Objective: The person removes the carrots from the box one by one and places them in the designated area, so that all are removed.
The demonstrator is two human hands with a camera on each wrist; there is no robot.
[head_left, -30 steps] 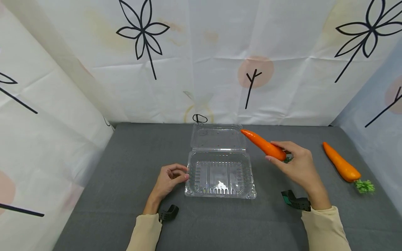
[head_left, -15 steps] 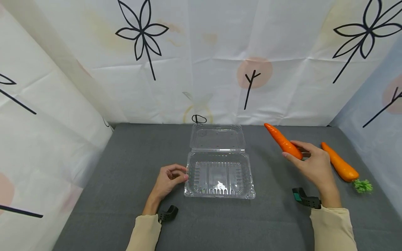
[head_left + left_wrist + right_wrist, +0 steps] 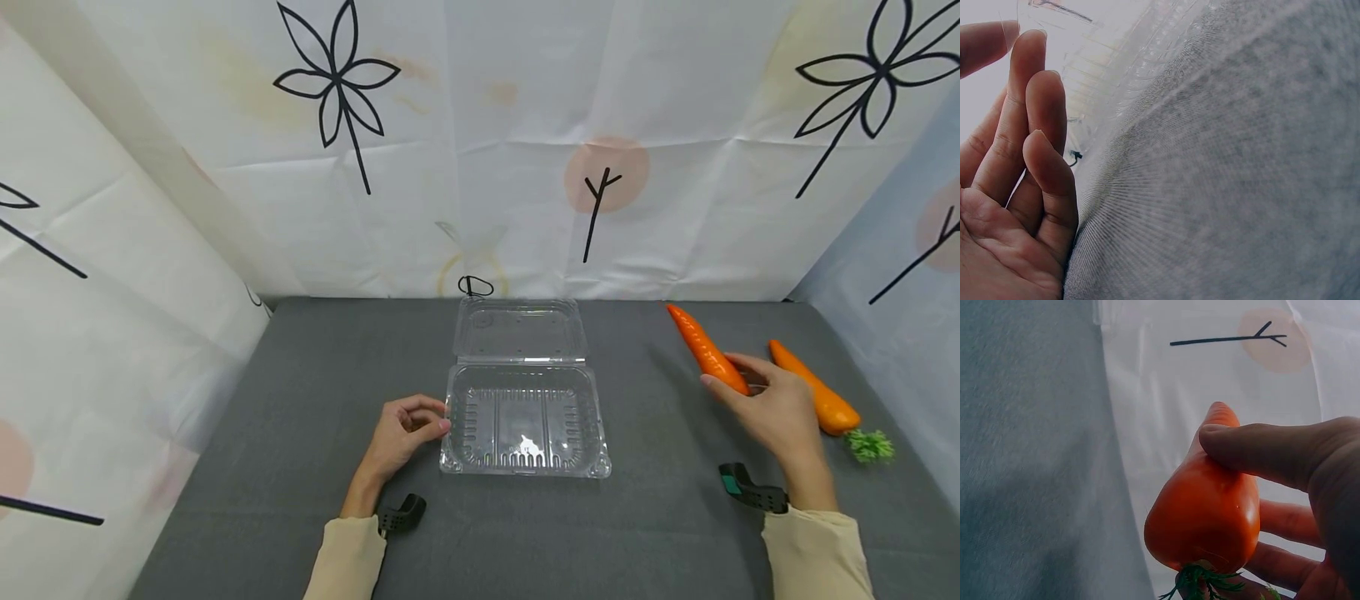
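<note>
A clear plastic clamshell container lies with its lid folded back toward the rear cloth. My left hand pinches its left rim between thumb and index finger; the left wrist view shows the clear edge at those fingertips. Over the table to the right, my right hand grips an orange carrot by its thick end, tip pointing up and left. Dark green leaves show at that end in the right wrist view. A second carrot, with a bright green top, lies just right of my right hand, partly hidden behind it.
A grey cloth covers the table. White patterned fabric rises along its back edge and at both sides. Each wrist carries a black camera mount that sticks inward beside the sleeve.
My right hand has moved right with the carrot, from beside the container's lid to close by the second carrot. My left hand and the container have stayed put.
</note>
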